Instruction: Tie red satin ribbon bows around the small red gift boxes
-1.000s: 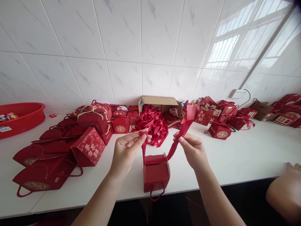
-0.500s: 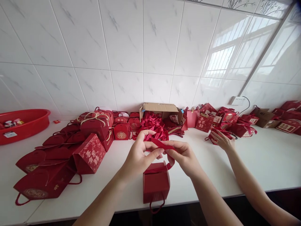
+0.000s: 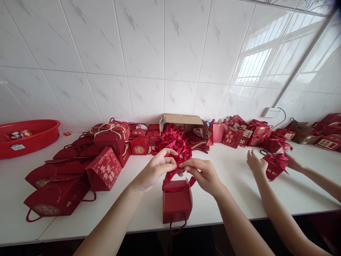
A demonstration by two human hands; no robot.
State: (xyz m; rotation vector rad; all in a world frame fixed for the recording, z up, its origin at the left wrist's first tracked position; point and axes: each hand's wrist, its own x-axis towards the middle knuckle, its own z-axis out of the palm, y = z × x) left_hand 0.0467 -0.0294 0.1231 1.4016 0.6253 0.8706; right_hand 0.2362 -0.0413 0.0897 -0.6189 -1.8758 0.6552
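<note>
Right in front of me a small red gift box [image 3: 177, 204] stands near the table's front edge, its cord handle hanging over that edge. A red ribbon [image 3: 170, 175] rises from the top of the box. Above it my left hand [image 3: 157, 169] pinches the ribbon between thumb and fingers. My right hand [image 3: 201, 174] pinches it too, close beside the left, thumb and forefinger together. Part of the ribbon is hidden behind the fingers. Just beyond my hands lies a heap of loose red ribbons [image 3: 174, 138], spilling from an open cardboard box [image 3: 182, 119].
Several red gift boxes [image 3: 57, 197] crowd the table's left. A red plastic basin [image 3: 50, 137] stands at far left. On the right, a co-worker's hands [image 3: 257, 163] are at a bow-tied red box [image 3: 275, 165]. More boxes line the tiled wall, below a power strip [image 3: 271, 112].
My hands have drawn slightly apart, and the ribbon loop between them has changed shape. On the right, the co-worker has brought a bow-topped box forward, and a second hand now shows there.
</note>
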